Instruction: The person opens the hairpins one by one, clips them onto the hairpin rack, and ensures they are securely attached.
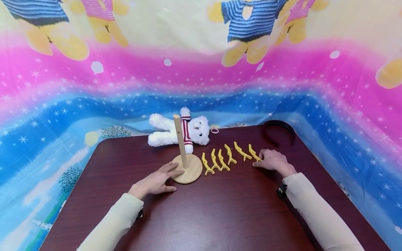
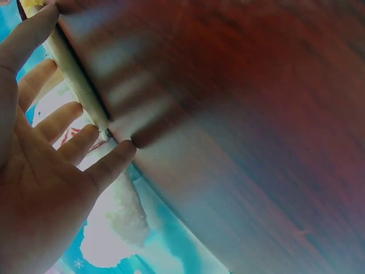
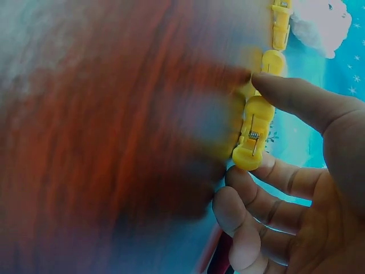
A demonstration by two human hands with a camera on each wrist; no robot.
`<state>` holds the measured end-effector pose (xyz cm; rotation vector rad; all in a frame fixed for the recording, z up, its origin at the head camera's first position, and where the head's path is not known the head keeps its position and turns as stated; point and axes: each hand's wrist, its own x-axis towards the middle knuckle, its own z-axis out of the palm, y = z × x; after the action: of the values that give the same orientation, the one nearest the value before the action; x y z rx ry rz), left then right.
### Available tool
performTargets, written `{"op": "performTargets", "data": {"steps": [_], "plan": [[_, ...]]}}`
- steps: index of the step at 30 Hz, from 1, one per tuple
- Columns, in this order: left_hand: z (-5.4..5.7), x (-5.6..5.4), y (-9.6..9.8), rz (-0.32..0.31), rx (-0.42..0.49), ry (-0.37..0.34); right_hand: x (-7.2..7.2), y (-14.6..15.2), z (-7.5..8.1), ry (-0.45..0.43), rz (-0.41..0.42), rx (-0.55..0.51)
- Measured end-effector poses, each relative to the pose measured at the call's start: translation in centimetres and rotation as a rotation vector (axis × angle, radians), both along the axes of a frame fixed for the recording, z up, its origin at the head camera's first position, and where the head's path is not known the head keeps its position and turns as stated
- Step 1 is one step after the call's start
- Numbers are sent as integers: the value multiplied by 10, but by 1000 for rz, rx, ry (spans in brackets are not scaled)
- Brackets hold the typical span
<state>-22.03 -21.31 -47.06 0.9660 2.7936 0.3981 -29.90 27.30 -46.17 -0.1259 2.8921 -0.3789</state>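
Observation:
A light wooden stand (image 1: 191, 171), a round base with an upright post, is on the table. My left hand (image 1: 157, 179) lies at the base's left side, fingers spread, fingertips touching it; the post also shows beside the fingers in the left wrist view. Several yellow alligator hair clips (image 1: 223, 160) lie in a row right of the stand. My right hand (image 1: 274, 161) reaches around the rightmost clip (image 3: 254, 132), thumb on one side and bent fingers on the other. A small gap shows between the thumb and this clip; the fingertips are close to its lower end.
A white teddy bear (image 1: 198, 129) in a striped top lies behind the stand, with a small pink ring (image 1: 215, 131) by its head. At the back right is a dark headband (image 1: 290, 129). A printed cloth (image 1: 201, 87) surrounds the dark wooden table (image 1: 213, 216).

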Motion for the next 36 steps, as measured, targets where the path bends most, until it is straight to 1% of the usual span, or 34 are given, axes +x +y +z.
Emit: {"op": "performTargets", "data": {"steps": [6,13,22,28,36], "plan": [[0,0,0,-7,3,-20,0,2,-1,-1,-15,-19],[0,1,0,-19,4,-21,2,5,3,10,-19,-20],[0,1,1,-20,1,-28,3,9,10,56,-4,-12],[1,1,1,-28,-1,-17,4,11,16,100,11,-9],[-1,2,0,-26,3,-9,7,5,23,141,17,-36]]}}
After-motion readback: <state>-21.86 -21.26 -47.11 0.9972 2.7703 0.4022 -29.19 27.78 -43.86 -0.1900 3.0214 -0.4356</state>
